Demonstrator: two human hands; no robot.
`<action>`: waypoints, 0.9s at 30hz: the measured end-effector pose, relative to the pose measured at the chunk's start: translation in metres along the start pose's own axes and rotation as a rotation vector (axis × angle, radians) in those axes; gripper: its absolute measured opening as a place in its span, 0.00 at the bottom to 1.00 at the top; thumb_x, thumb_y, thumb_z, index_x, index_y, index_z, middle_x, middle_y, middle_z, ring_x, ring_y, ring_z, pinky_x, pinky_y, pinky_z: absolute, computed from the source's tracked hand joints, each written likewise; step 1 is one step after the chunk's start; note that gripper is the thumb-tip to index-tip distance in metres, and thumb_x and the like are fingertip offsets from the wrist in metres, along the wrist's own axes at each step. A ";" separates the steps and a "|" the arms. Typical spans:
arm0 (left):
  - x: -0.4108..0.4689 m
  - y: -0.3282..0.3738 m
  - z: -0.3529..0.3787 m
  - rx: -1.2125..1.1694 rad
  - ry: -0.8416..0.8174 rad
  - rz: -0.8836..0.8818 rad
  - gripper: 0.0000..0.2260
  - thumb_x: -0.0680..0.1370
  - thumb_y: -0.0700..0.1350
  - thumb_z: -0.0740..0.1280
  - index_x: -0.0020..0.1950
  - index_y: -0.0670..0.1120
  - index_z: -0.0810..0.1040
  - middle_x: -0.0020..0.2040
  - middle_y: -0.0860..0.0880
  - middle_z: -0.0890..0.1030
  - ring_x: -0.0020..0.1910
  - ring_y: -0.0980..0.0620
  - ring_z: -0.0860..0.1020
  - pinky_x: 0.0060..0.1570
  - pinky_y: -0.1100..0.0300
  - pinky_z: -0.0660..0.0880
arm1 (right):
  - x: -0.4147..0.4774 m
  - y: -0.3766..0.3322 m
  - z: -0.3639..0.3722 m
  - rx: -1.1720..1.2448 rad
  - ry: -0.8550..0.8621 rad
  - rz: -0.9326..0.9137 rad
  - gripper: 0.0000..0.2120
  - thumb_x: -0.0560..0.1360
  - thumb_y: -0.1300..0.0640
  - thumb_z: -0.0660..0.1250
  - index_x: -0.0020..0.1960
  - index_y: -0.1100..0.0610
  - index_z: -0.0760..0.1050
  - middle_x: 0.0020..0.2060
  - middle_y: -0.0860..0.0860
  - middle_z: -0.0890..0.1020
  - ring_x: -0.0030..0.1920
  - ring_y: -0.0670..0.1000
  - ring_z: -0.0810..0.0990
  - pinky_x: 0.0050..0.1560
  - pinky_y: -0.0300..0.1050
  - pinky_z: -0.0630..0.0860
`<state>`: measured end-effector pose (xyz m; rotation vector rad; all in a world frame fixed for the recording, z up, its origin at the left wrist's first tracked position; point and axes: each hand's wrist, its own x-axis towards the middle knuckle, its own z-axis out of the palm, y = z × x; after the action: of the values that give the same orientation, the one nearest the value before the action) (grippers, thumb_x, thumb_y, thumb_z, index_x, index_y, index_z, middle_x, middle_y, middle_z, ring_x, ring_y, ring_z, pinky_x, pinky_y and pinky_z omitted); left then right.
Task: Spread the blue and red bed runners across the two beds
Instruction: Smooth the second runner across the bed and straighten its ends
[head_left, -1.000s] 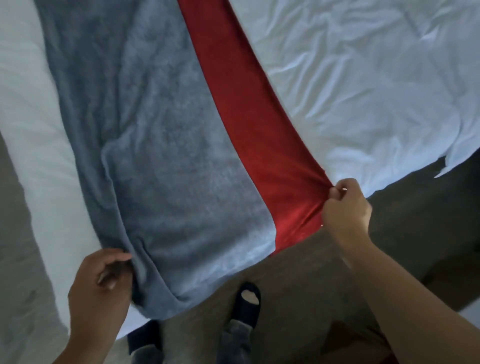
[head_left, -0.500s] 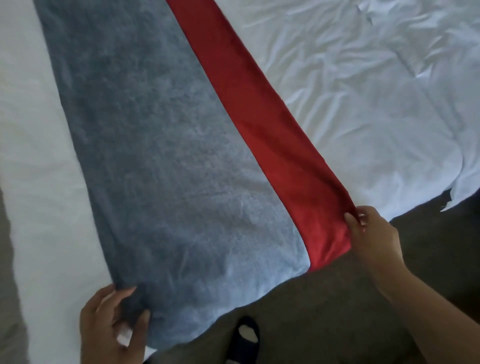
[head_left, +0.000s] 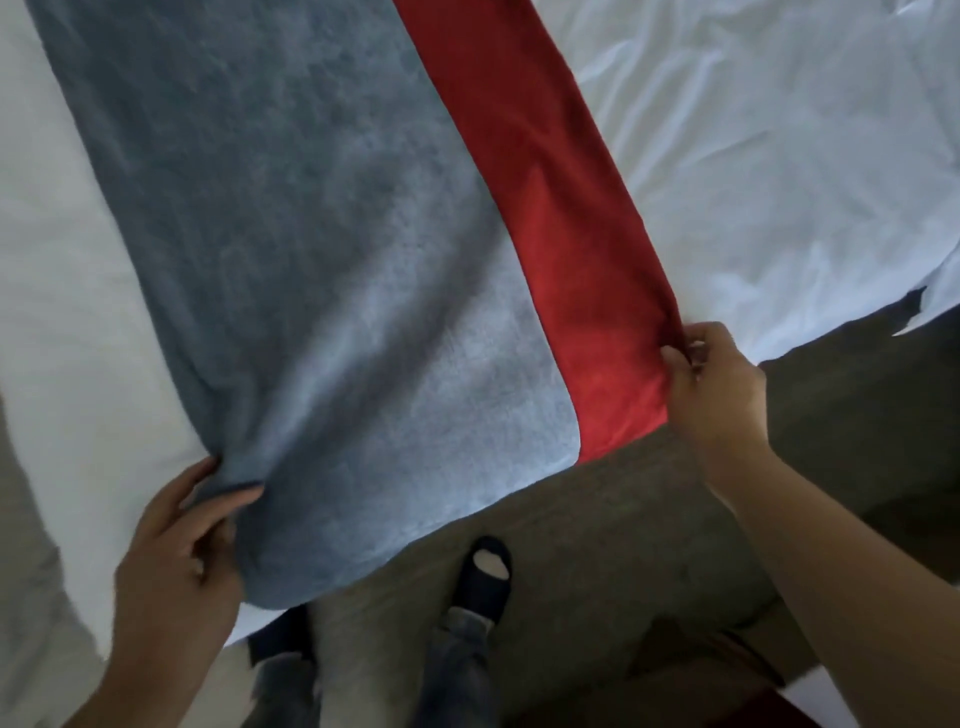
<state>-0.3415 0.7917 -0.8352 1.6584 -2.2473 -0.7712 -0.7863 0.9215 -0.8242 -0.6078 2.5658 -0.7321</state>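
Note:
A wide blue-grey runner (head_left: 311, 260) lies lengthwise over the white bed (head_left: 62, 291), its near end hanging over the bed's edge. Along its right side runs a narrower red runner (head_left: 566, 208). My left hand (head_left: 182, 561) pinches the blue runner's near left corner between thumb and fingers. My right hand (head_left: 717, 384) pinches the red runner's near right edge at the bed's edge.
Crumpled white sheet (head_left: 779, 156) covers the right side, its edge ragged at the far right. Brown-grey carpet (head_left: 623, 545) lies below the bed edge. My feet in dark socks (head_left: 483, 577), one with a hole, stand close to the bed.
The blue runner's near end has been pulled flatter and closer to me. Both hands moved right and down along the bed edge, still holding the runners' edges.

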 end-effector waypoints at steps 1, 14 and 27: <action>-0.003 0.012 0.002 0.119 0.018 0.056 0.15 0.76 0.44 0.61 0.55 0.48 0.86 0.72 0.43 0.74 0.61 0.38 0.78 0.62 0.50 0.72 | -0.001 0.000 0.003 -0.015 0.020 -0.004 0.10 0.82 0.58 0.64 0.63 0.52 0.73 0.52 0.50 0.82 0.49 0.51 0.79 0.47 0.43 0.72; 0.054 0.111 0.049 0.664 -0.222 0.411 0.40 0.75 0.76 0.54 0.83 0.59 0.56 0.84 0.48 0.54 0.82 0.37 0.53 0.72 0.31 0.54 | -0.052 -0.013 0.060 -0.377 -0.236 -0.533 0.28 0.83 0.38 0.54 0.82 0.40 0.53 0.83 0.48 0.50 0.82 0.51 0.44 0.81 0.59 0.45; 0.096 0.071 0.041 0.576 -0.266 0.363 0.39 0.70 0.76 0.61 0.79 0.62 0.65 0.83 0.43 0.58 0.79 0.27 0.54 0.69 0.21 0.50 | -0.031 -0.010 0.065 -0.386 -0.107 -0.227 0.36 0.78 0.29 0.46 0.82 0.44 0.52 0.83 0.47 0.48 0.82 0.57 0.51 0.76 0.69 0.56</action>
<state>-0.4507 0.7279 -0.8415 1.3223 -3.0555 -0.2759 -0.7268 0.9042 -0.8614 -1.0424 2.5786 -0.2573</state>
